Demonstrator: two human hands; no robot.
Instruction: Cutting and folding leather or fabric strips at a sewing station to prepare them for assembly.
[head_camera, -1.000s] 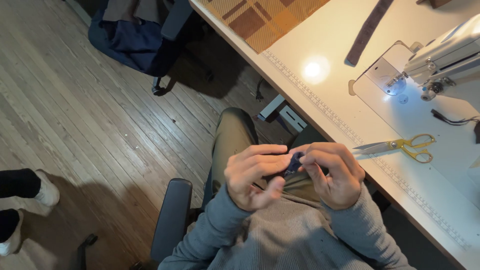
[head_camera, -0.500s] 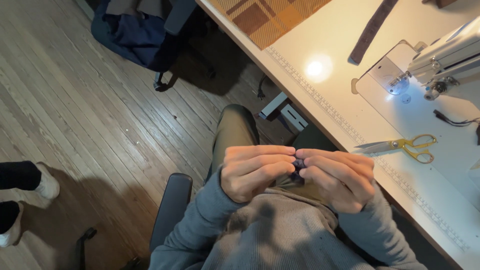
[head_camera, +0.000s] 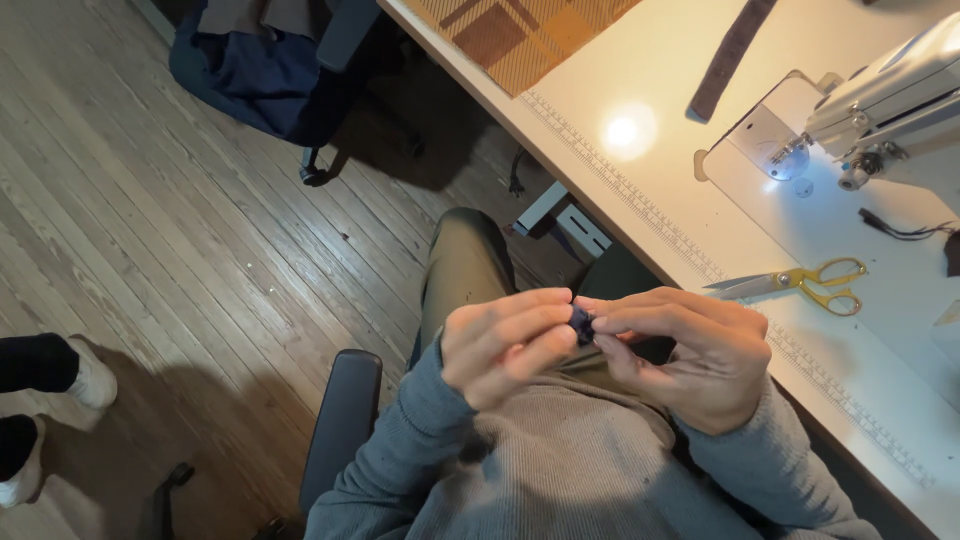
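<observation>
A small dark blue piece of cloth (head_camera: 581, 322) is pinched between the fingers of the left hand (head_camera: 505, 345) and the right hand (head_camera: 685, 350), both closed on it and held together above the lap, just off the edge of the white bench (head_camera: 690, 215). On the bench, yellow-handled scissors (head_camera: 800, 282) are seen near the right hand, with a sewing machine (head_camera: 880, 105) farther back.

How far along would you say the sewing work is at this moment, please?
Done: scissors lie set down on the table, and the sewing machine has its lamp lit. In hand: left hand and right hand pinch a small dark piece of fabric above the lap. Left: nothing lies under the needle yet; a dark strip and plaid cloth sit untouched.
</observation>
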